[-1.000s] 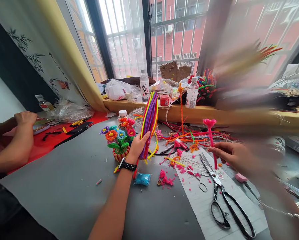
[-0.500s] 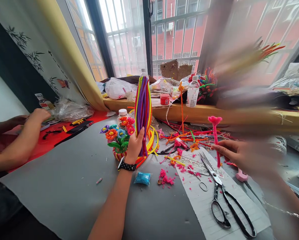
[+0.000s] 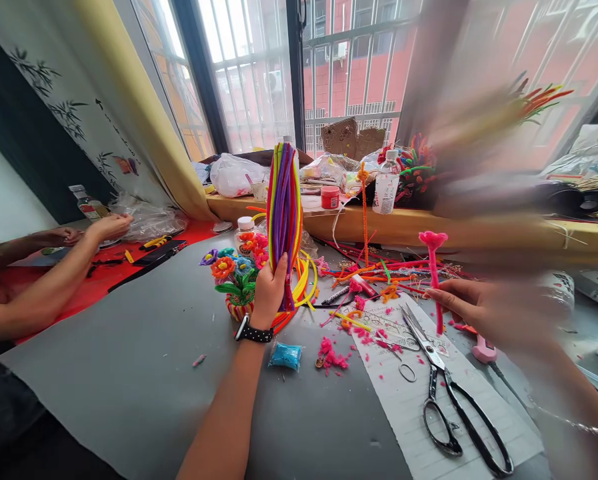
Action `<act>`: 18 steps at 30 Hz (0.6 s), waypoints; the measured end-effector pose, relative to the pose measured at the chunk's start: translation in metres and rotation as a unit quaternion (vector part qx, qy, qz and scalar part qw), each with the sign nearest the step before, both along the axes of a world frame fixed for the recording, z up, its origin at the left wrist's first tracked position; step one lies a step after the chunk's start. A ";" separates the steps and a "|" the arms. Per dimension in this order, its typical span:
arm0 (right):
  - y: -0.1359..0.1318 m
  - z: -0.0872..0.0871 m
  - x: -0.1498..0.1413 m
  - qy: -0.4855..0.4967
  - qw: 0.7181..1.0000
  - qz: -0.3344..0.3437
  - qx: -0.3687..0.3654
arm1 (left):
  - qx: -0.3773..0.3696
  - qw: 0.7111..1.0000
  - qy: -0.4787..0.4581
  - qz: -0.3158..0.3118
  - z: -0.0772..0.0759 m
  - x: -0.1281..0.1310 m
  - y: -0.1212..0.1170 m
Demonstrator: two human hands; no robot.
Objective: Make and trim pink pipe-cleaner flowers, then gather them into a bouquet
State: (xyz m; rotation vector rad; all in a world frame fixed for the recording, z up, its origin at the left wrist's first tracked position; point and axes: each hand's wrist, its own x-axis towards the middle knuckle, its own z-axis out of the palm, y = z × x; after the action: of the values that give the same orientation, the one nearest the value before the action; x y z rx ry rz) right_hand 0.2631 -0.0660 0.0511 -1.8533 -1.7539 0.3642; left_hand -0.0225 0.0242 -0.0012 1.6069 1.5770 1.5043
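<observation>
My left hand (image 3: 270,288) is closed around an upright bundle of pipe cleaners (image 3: 283,207) in purple, red, yellow and green. Behind and left of it stands a basket of pipe-cleaner flowers (image 3: 236,273), orange, blue, pink and purple. Between the fingertips of my right hand (image 3: 461,300) is a pink pipe-cleaner flower (image 3: 433,260), its stem pointing down. The back of that hand and the wrist are smeared. Below it, large black-handled scissors (image 3: 441,373) lie open on a sheet of paper (image 3: 403,407), with small scissors (image 3: 399,357) beside them.
Pink fluff (image 3: 333,355) and a blue packet (image 3: 285,357) lie on the grey table mat (image 3: 143,373). Loose pipe cleaners (image 3: 379,272) clutter the back, below a sill with a bottle (image 3: 386,183) and a red jar (image 3: 329,197). At left, another person's hands (image 3: 109,227) work over a red surface.
The bundle in my left hand tilts slightly left and sits a bit higher. My right hand and pink flower barely shift. The other person's near hand has moved right and up.
</observation>
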 end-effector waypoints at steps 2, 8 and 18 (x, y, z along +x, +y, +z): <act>-0.002 0.002 0.000 -0.004 1.000 0.003 -0.013 | -0.001 1.000 0.010 0.004 0.000 -0.001 0.000; -0.003 0.001 0.003 0.005 1.000 0.004 -0.007 | 0.000 1.000 0.028 0.014 0.002 0.000 -0.001; -0.002 0.000 0.013 -0.019 1.000 -0.021 0.011 | 0.005 0.984 0.178 0.031 0.007 0.005 -0.009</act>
State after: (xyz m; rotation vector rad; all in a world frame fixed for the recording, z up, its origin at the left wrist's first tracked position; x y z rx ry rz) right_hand 0.2761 -0.0681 0.0509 -1.8898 -1.7351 0.2929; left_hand -0.0175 0.0148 0.0056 1.9302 1.8226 1.3075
